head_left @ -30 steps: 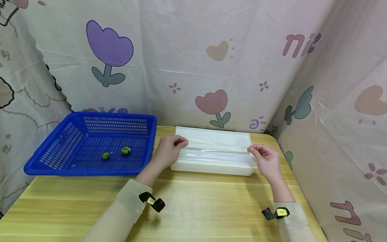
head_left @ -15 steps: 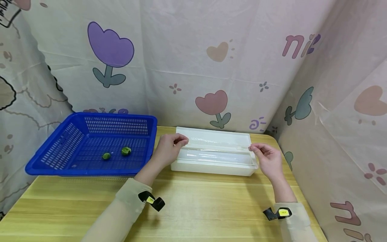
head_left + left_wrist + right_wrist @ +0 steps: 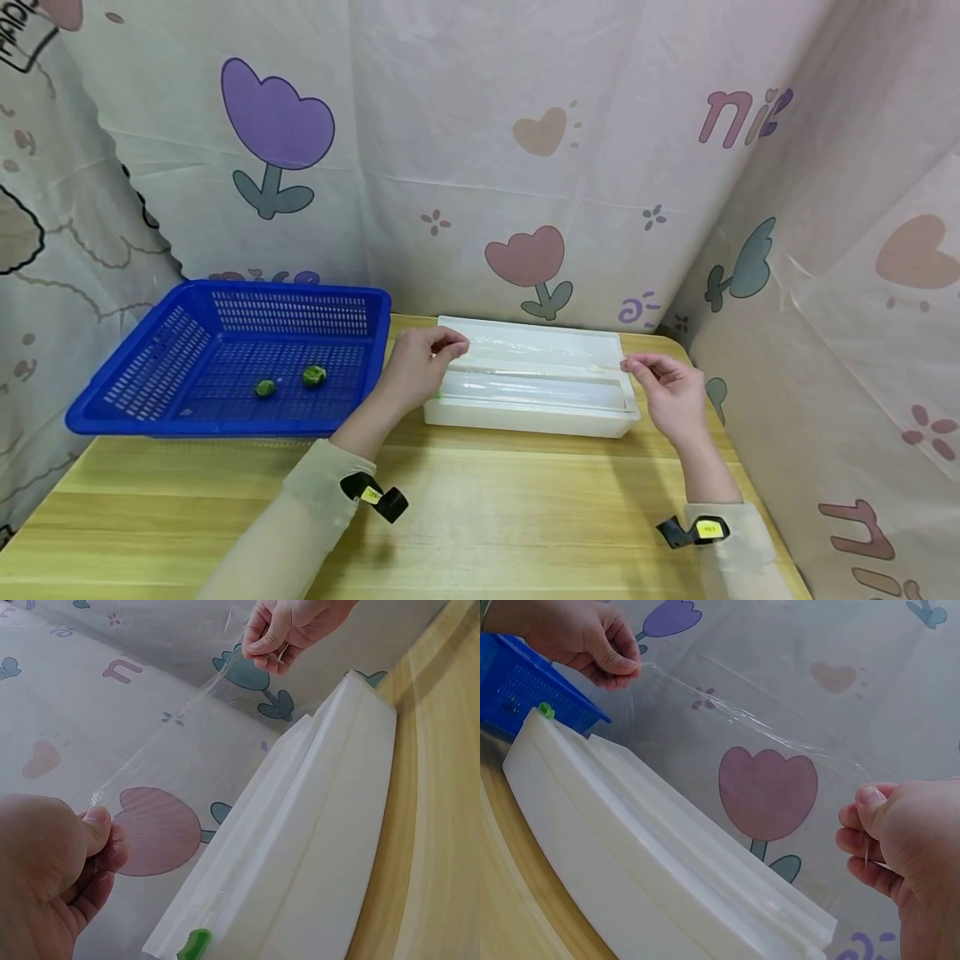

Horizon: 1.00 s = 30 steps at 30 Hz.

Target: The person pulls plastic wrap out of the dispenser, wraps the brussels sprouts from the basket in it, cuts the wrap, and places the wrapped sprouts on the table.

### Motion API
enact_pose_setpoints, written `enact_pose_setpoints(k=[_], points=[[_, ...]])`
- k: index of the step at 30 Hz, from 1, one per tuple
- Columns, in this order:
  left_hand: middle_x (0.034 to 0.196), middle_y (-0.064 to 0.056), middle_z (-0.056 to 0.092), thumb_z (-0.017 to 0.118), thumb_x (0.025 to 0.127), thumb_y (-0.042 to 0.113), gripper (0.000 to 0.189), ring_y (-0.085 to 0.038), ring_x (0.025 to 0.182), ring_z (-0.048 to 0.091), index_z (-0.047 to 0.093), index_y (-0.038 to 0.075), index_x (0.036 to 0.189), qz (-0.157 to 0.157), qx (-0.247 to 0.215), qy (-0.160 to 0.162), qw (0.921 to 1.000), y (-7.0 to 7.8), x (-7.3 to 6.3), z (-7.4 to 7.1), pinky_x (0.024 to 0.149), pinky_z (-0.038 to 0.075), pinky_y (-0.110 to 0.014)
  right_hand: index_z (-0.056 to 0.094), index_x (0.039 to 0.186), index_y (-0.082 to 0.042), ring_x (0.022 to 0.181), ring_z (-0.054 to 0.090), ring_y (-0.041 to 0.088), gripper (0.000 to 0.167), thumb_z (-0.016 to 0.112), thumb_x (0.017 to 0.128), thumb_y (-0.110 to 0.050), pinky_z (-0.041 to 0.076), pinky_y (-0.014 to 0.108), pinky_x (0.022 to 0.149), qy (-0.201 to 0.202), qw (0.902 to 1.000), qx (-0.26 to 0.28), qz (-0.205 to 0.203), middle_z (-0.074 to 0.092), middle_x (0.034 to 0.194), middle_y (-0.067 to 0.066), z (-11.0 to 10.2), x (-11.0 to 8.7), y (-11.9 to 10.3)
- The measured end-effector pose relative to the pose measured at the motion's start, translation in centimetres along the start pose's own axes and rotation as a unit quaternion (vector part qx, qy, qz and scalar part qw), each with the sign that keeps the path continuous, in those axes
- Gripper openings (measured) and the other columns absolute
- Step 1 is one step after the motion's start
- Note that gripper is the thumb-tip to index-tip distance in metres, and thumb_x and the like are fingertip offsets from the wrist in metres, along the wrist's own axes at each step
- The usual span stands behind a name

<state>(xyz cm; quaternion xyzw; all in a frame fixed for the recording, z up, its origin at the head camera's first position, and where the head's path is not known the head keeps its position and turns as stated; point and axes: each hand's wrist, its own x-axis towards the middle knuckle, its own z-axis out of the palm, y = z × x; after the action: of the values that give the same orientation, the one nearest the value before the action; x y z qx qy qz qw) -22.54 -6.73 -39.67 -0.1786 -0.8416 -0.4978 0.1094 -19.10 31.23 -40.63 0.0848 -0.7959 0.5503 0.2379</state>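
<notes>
Cling film [image 3: 742, 718] hangs stretched between both hands, over a long white dispenser box [image 3: 525, 422] with a clear window along its top. My left hand [image 3: 415, 367] pinches the film's left corner between thumb and fingers, above the box's left end. At the other end, my right hand [image 3: 672, 398] pinches the film's right corner, just off the box's right end. In the left wrist view, a green slider [image 3: 195, 943] sits at the box's left end. The film itself is so transparent that its lower part is hard to make out.
Left of the box stands a blue plastic basket [image 3: 225, 427] with a small green sprout [image 3: 265, 387] and a larger green sprout [image 3: 314, 376] inside. A patterned cloth [image 3: 435, 125] hangs behind the wooden table [image 3: 487, 517].
My right hand has shifted slightly to the right, away from the box. My left hand stays almost in place, and both keep pinching the film. The view has tilted a little.
</notes>
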Motion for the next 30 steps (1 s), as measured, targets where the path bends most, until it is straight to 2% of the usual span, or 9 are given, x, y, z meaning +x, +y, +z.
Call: enact_pose_setpoints(k=[10,13,18,30], points=[[0.094,0.001,0.075,0.071,0.103,0.012,0.012,-0.02,0.084,0.064,0.081,0.007,0.106,0.001,-0.007,0.006,1.0,0.9,0.1,-0.4,0.075,0.057,-0.038,0.071,0.099,0.02,0.084,0.073,0.008,0.006,0.068,0.096,0.015,0.057,0.019,0.083,0.018,0.9982,0.055,-0.019,0.078,0.089,0.004,-0.1,0.3,-0.4],[0.093,0.001,0.076,0.072,0.103,0.012,0.011,-0.019,0.084,0.065,0.081,0.008,0.104,0.005,-0.007,0.01,0.9999,1.1,0.2,-0.5,0.076,0.057,-0.038,0.071,0.1,0.019,0.085,0.073,0.007,0.007,0.068,0.097,0.013,0.057,0.019,0.084,0.018,0.9988,0.042,-0.018,0.078,0.09,0.002,-0.2,0.3,-0.8],[0.092,0.002,0.076,0.072,0.102,0.011,0.01,-0.019,0.084,0.066,0.082,0.009,0.102,0.011,-0.009,0.015,0.9998,1.4,0.4,-0.7,0.076,0.056,-0.038,0.073,0.102,0.015,0.087,0.073,0.008,0.009,0.069,0.099,0.007,0.056,0.018,0.084,0.018,0.9996,0.016,-0.012,0.078,0.092,0.007,-0.4,0.4,-1.3],[0.092,0.001,0.077,0.073,0.102,0.014,0.011,-0.018,0.084,0.067,0.082,0.006,0.104,0.024,-0.01,0.022,0.9994,2.2,0.6,-1.3,0.075,0.056,-0.038,0.073,0.106,0.014,0.092,0.073,0.015,0.011,0.069,0.1,0.005,0.056,0.02,0.086,0.019,0.9996,0.007,-0.018,0.078,0.096,0.007,-0.9,0.6,-2.5]])
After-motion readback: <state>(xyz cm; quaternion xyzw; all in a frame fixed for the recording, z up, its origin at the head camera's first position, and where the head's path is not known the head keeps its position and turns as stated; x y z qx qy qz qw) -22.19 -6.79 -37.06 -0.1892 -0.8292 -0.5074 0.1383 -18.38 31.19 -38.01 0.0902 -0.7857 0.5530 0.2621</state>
